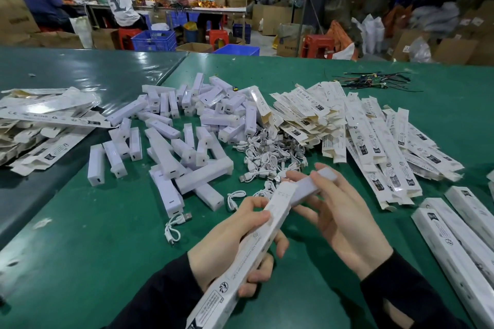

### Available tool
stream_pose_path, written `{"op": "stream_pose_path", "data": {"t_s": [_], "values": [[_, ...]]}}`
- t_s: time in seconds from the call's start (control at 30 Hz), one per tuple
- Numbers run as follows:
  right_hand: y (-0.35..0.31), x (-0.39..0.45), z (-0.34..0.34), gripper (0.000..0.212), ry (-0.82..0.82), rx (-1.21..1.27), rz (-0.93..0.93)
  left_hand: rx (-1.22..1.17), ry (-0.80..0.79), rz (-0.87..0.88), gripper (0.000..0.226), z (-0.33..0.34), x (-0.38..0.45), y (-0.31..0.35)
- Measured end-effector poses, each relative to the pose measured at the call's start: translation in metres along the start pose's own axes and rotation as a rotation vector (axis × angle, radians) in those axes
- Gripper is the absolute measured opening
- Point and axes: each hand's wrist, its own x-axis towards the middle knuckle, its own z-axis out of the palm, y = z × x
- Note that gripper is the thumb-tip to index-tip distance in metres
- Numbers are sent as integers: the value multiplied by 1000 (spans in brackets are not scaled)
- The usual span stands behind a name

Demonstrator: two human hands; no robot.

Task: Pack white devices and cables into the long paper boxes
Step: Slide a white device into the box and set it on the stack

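The left hand (232, 246) grips a long paper box (248, 256) above the green surface (107, 248); the right hand (344, 219) holds a white device (310, 185) at the box's open end.

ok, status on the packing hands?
Left hand gripping long box. Right hand feeding white device into its open end. Nothing blocking.

we see from a single wide-angle camera worn on the person's head, looking forward and down over the green surface (80, 235). it sits close above the left hand (230, 243) and right hand (344, 222), low in frame, while the workshop beyond fills the top edge.
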Motion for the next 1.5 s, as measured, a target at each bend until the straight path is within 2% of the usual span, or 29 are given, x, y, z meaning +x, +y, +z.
{"op": "stream_pose_path", "data": {"t_s": [0.17,0.27,0.33,0.4,0.5,0.57,0.63,0.67,0.73,0.77,0.83,0.9,0.97,1.03,1.17,1.27,1.33,1.4,1.5], "values": [[-8,-3,-2,34,-142,-188,47,-43,-64,-17,37,8,-15,4],[0,-8,6,30,-253,-405,85,20,-1,-12,42,15,-15,3],[10,-9,12,34,-243,-430,60,54,48,41,47,17,-15,5],[15,-10,13,31,-157,-356,-33,58,93,85,47,16,-16,9],[12,-11,14,54,-202,-434,-86,48,109,105,45,15,-18,11],[11,-11,13,69,-287,-537,3,55,65,101,44,18,-18,8],[10,-10,11,74,-312,-545,61,79,59,112,44,22,-18,5],[9,-8,10,72,-281,-499,51,90,89,129,44,24,-18,6],[6,-5,7,52,-135,-460,-70,80,199,180,48,23,-18,12],[5,-3,3,37,-42,-575,-193,52,266,206,53,22,-17,15],[9,0,-5,19,87,-968,-439,-32,395,248,61,16,-16,20],[16,-1,-7,19,76,-1230,-505,-92,487,287,54,12,-15,21],[26,-2,-6,30,10,-1463,-456,-92,549,313,39,10,-14,19],[34,-2,-4,32,-20,-1626,-441,-62,593,324,32,10,-12,15],[34,-4,-2,16,-15,-1515,-460,56,663,347,32,9,-10,11],[32,-5,-1,22,51,-1394,-481,95,698,362,29,8,-11,11],[35,-6,4,31,101,-1462,-456,107,694,364,30,8,-11,12],[40,-3,7,38,103,-1637,-402,120,678,351,31,9,-11,11],[38,1,6,25,82,-1621,-413,127,661,323,31,12,-11,9]]}}
